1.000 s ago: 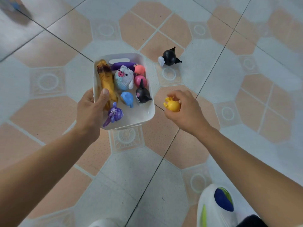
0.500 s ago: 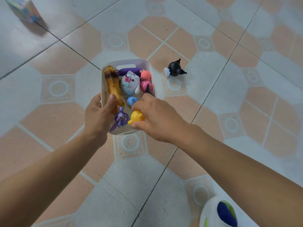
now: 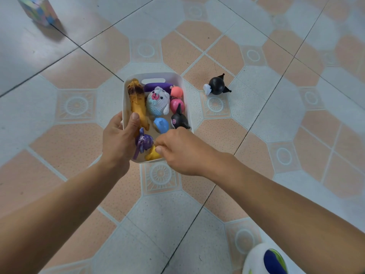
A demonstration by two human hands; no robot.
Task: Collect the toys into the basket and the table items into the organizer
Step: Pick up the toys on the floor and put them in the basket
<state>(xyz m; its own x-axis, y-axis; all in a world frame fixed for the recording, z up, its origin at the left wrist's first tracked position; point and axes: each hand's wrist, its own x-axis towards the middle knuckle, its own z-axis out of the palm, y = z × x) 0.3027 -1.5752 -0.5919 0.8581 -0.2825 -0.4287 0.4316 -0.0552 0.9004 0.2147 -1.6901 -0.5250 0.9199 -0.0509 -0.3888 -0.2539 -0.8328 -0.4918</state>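
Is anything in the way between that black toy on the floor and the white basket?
Nothing visible does. Only bare floor tile separates the black toy from the basket, whose right wall faces it.

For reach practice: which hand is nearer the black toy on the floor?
Right. Right hand sits below-left of the black toy, over the basket; left hand grips its farther rim.

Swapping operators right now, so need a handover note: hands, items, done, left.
Left hand grips the basket by its left rim.
Right hand pinches the yellow toy, low in the basket's near corner, not released.
Done: banana toy, knitted toy and several more toys inside.
Left: let go of the yellow toy; black toy on the floor right of the basket; coloured cube far left. Organizer not in view.
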